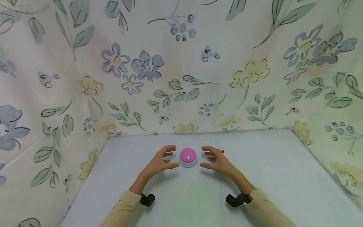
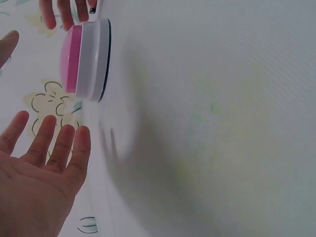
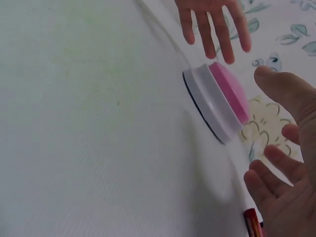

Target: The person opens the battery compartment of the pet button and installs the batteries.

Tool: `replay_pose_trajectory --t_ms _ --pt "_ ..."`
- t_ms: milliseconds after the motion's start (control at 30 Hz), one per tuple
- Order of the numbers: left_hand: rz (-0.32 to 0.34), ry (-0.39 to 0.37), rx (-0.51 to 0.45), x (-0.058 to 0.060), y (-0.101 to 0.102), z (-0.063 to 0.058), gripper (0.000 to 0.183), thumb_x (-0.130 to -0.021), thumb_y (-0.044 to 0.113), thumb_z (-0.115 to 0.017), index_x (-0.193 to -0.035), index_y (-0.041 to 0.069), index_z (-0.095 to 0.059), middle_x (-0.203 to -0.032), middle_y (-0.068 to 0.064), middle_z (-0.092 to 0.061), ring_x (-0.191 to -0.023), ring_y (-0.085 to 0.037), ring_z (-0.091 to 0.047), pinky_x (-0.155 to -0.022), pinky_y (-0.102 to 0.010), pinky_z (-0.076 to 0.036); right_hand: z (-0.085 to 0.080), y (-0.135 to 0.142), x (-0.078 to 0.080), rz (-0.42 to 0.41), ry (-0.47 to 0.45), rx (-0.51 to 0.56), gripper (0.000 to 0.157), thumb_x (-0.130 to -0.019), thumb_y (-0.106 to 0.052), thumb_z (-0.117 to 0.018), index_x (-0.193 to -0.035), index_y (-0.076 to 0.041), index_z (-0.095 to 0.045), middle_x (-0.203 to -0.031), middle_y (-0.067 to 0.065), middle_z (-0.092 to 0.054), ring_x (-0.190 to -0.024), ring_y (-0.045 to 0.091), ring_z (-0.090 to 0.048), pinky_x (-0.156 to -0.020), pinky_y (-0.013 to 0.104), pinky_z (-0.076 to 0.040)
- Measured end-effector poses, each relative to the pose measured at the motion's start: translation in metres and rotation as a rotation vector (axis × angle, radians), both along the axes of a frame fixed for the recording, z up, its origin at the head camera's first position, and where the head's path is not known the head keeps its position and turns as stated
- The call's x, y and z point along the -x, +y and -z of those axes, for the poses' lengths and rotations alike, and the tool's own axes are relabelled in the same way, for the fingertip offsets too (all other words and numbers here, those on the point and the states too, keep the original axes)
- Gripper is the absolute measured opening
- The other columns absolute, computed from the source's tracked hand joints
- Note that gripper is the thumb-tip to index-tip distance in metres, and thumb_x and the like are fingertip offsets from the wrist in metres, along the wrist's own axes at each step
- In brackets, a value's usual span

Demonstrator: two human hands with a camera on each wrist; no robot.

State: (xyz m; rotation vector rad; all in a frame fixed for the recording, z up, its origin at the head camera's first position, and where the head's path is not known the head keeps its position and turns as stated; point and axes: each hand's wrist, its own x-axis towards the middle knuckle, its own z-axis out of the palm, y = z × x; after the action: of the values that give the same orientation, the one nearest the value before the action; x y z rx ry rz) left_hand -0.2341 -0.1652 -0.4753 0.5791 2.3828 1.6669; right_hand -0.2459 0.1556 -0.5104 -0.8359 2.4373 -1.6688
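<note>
A round push button (image 1: 188,155) with a pink domed top and a white base sits on the white table. Just to its left is my left hand (image 1: 162,161), fingers spread and loosely curved, palm facing the button. My right hand (image 1: 216,160) mirrors it on the other side, apart from the button and holding nothing. In the left wrist view the button (image 2: 85,60) shows a dark line around its underside. Beside my right hand lies a small red cylindrical thing (image 3: 253,222), mostly hidden behind that hand in the head view.
Cloth printed with flowers and leaves (image 1: 181,69) hangs behind the table (image 1: 127,145) and along both sides. A dark camera is strapped to each wrist, and beige sleeves cover the forearms.
</note>
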Motion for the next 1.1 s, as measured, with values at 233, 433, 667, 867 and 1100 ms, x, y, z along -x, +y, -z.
replay_pose_trajectory --t_ms 233,433,667,867,1100 --pt "0.011 -0.003 0.027 0.009 0.015 0.001 0.073 -0.086 0.013 -0.083 -0.148 0.012 -0.045 -0.150 -0.021 -0.045 -0.136 -0.040 -0.043 -0.104 -0.053 -0.043 -0.001 -0.022 0.010 -0.013 -0.014 -0.023 0.081 -0.085 -0.024 -0.086 -0.150 0.000 -0.042 -0.148 0.021 -0.047 -0.133 0.040 -0.048 -0.105 0.054 -0.040" --pt "0.041 0.007 0.055 0.017 0.023 0.008 0.079 -0.084 0.017 -0.086 -0.149 0.005 -0.044 -0.149 -0.021 -0.046 -0.134 -0.036 -0.046 -0.103 -0.051 -0.044 0.003 -0.032 0.017 -0.019 -0.053 -0.047 0.084 -0.084 -0.023 -0.087 -0.150 0.001 -0.041 -0.150 0.022 -0.045 -0.134 0.039 -0.046 -0.106 0.052 -0.040" --pt "0.049 0.026 0.126 0.019 0.030 0.007 0.078 -0.084 0.017 -0.086 -0.148 0.000 -0.045 -0.148 -0.019 -0.049 -0.132 -0.036 -0.048 -0.100 -0.048 -0.047 0.003 -0.038 0.022 -0.031 -0.031 -0.060 0.076 -0.084 -0.018 -0.087 -0.145 0.005 -0.047 -0.144 0.022 -0.052 -0.131 0.038 -0.051 -0.105 0.050 -0.042" --pt "0.001 0.032 0.210 0.019 0.037 0.006 0.076 -0.083 0.018 -0.087 -0.146 -0.003 -0.049 -0.144 -0.016 -0.053 -0.128 -0.035 -0.052 -0.095 -0.042 -0.051 0.006 -0.039 0.026 -0.029 0.005 -0.081 0.062 -0.087 -0.017 -0.084 -0.139 0.002 -0.057 -0.136 0.017 -0.060 -0.124 0.035 -0.057 -0.101 0.046 -0.046" --pt "-0.065 0.068 0.273 0.022 0.040 0.012 0.063 -0.082 0.019 -0.088 -0.136 0.000 -0.060 -0.134 -0.015 -0.060 -0.121 -0.034 -0.058 -0.093 -0.044 -0.052 0.009 -0.041 0.028 -0.015 0.023 -0.064 0.057 -0.087 -0.018 -0.084 -0.136 0.001 -0.060 -0.132 0.015 -0.063 -0.121 0.034 -0.059 -0.099 0.046 -0.049"
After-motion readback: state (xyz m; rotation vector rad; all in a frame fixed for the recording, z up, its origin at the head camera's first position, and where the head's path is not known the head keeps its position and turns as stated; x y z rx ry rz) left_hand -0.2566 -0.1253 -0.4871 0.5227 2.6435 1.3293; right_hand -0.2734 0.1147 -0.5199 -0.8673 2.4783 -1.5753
